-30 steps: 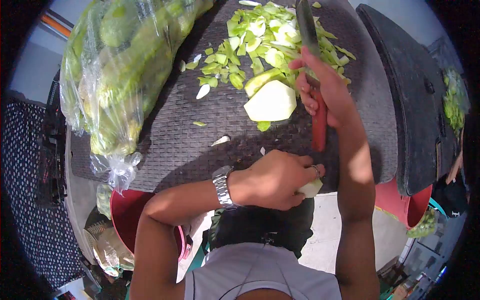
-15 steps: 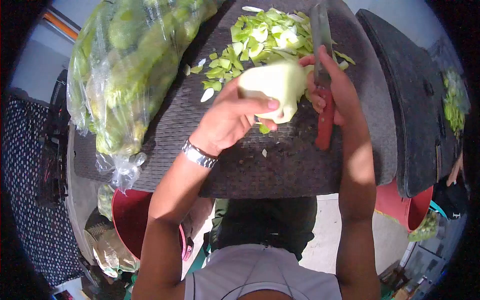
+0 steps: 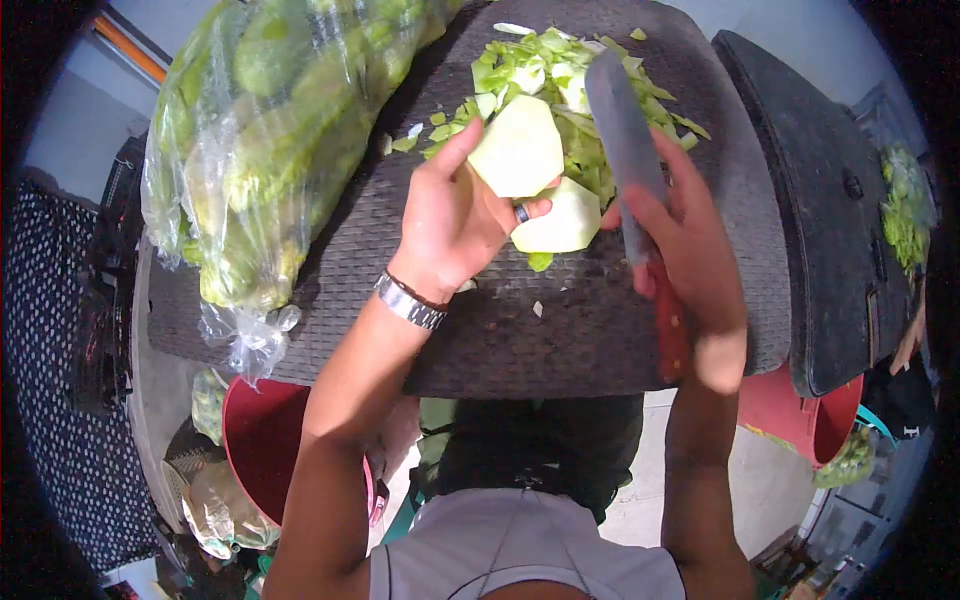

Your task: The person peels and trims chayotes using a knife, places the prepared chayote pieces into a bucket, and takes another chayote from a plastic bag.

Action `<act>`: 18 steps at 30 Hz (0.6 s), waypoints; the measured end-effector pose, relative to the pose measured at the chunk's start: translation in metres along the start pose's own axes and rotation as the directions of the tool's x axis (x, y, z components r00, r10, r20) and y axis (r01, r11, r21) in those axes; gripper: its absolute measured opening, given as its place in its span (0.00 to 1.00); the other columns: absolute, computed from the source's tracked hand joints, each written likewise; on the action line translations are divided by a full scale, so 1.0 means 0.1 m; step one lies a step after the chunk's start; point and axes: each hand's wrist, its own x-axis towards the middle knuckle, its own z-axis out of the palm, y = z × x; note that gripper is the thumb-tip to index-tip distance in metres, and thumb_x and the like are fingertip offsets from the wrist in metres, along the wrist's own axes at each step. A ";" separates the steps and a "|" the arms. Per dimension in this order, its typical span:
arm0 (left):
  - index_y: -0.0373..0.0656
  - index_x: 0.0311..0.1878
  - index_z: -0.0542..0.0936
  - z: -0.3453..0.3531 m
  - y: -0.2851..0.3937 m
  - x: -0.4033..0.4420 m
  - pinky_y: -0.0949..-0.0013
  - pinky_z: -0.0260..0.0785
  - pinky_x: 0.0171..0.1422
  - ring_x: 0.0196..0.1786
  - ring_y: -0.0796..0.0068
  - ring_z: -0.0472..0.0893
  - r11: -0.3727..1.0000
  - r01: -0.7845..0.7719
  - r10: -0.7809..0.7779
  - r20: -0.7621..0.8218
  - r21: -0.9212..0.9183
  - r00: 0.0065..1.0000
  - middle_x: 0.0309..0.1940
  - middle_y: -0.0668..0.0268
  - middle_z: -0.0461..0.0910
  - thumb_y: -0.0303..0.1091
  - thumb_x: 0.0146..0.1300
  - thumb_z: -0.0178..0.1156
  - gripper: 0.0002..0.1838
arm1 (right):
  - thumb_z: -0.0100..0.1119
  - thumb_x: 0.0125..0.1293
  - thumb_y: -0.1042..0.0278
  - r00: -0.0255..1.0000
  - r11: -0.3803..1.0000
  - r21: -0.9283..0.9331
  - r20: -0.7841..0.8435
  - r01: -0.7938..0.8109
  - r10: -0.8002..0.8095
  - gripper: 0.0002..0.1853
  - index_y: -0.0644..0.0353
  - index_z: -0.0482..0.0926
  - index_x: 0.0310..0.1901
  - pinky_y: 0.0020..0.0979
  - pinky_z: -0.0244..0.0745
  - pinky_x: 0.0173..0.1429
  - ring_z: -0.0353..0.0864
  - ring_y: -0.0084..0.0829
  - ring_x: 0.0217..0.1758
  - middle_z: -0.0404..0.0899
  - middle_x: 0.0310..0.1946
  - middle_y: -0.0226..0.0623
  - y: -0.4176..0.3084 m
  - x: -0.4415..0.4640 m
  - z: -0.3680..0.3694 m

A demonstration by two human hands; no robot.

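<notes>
In my left hand (image 3: 455,215) rests one half of a peeled, pale green chayote (image 3: 516,148), its flat cut face turned up. The other chayote half (image 3: 562,220) lies just to its right, close to my left fingertips, cut face up too. My right hand (image 3: 690,240) is wrapped round a knife (image 3: 618,110) with a broad metal blade and a red handle; the blade points away from me. Behind the halves spreads a pile of green and white peelings (image 3: 540,65), partly covered by the blade and the held half.
A clear plastic bag (image 3: 285,150) full of green vegetables lies at the left of the dark woven tabletop (image 3: 480,350). A dark chair (image 3: 830,200) stands at the right. Below the table edge are red tubs (image 3: 255,430) on both sides.
The whole peeled chayote is now in two halves, one in my left hand and one beside it. My right hand and the knife have come nearer to me.
</notes>
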 end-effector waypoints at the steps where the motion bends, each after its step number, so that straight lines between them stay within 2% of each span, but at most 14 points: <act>1: 0.42 0.72 0.72 0.00 0.00 0.00 0.47 0.73 0.64 0.62 0.58 0.81 0.999 -0.008 0.008 -0.013 -0.032 1.000 0.63 0.57 0.82 0.52 0.82 0.46 0.28 | 0.59 0.75 0.67 1.000 1.000 0.007 0.010 -0.024 0.024 0.31 0.54 0.65 0.77 0.27 0.70 0.19 0.74 0.23 0.16 0.85 0.35 0.39 -0.05 -0.13 0.02; 3: 0.40 0.73 0.71 0.00 0.00 0.01 0.46 0.70 0.69 0.63 0.56 0.80 0.995 -0.030 0.025 -0.045 -0.097 0.999 0.64 0.58 0.81 0.53 0.80 0.48 0.30 | 0.59 0.73 0.71 0.997 0.997 0.020 0.036 -0.073 0.072 0.35 0.53 0.62 0.80 0.27 0.71 0.20 0.76 0.23 0.18 0.87 0.39 0.42 -0.12 -0.37 0.08; 6: 0.41 0.73 0.73 0.00 -0.01 -0.01 0.48 0.70 0.70 0.64 0.58 0.80 0.991 -0.006 0.009 0.021 -0.132 1.000 0.63 0.59 0.82 0.54 0.80 0.48 0.31 | 0.58 0.72 0.74 0.996 0.994 0.056 0.013 -0.090 0.090 0.39 0.48 0.58 0.83 0.27 0.73 0.22 0.79 0.24 0.20 0.88 0.38 0.42 -0.05 -0.63 0.20; 9: 0.41 0.73 0.73 0.04 -0.04 -0.01 0.50 0.68 0.74 0.65 0.59 0.80 0.988 -0.029 0.032 0.019 -0.150 0.999 0.64 0.60 0.81 0.56 0.81 0.45 0.32 | 0.56 0.69 0.77 0.989 0.988 -0.060 0.039 -0.140 0.143 0.42 0.49 0.54 0.84 0.22 0.70 0.22 0.76 0.20 0.18 0.88 0.38 0.43 -0.10 -0.76 0.26; 12: 0.40 0.74 0.72 -0.02 -0.02 -0.03 0.51 0.67 0.75 0.67 0.58 0.79 0.990 0.027 -0.010 0.125 -0.137 0.992 0.67 0.60 0.80 0.56 0.81 0.41 0.33 | 0.56 0.69 0.78 0.983 0.972 -0.179 0.074 -0.153 0.168 0.43 0.48 0.54 0.84 0.22 0.70 0.22 0.78 0.20 0.20 0.87 0.36 0.41 -0.11 -0.82 0.27; 15: 0.38 0.71 0.74 0.01 0.01 -0.04 0.49 0.69 0.75 0.67 0.52 0.79 0.963 0.080 -0.071 0.046 -0.257 0.996 0.62 0.48 0.81 0.54 0.83 0.39 0.32 | 0.56 0.69 0.77 0.987 0.967 -0.215 0.061 -0.135 0.151 0.42 0.47 0.56 0.84 0.23 0.71 0.23 0.78 0.20 0.21 0.86 0.32 0.37 -0.08 -0.84 0.27; 18: 0.36 0.76 0.69 -0.02 -0.03 0.01 0.51 0.67 0.77 0.71 0.52 0.77 0.983 0.052 -0.054 -0.010 -0.176 0.998 0.70 0.48 0.76 0.53 0.81 0.40 0.33 | 0.57 0.68 0.78 0.988 0.972 -0.200 0.069 -0.121 0.137 0.42 0.47 0.59 0.83 0.23 0.71 0.23 0.78 0.20 0.22 0.86 0.31 0.36 -0.01 -0.88 0.23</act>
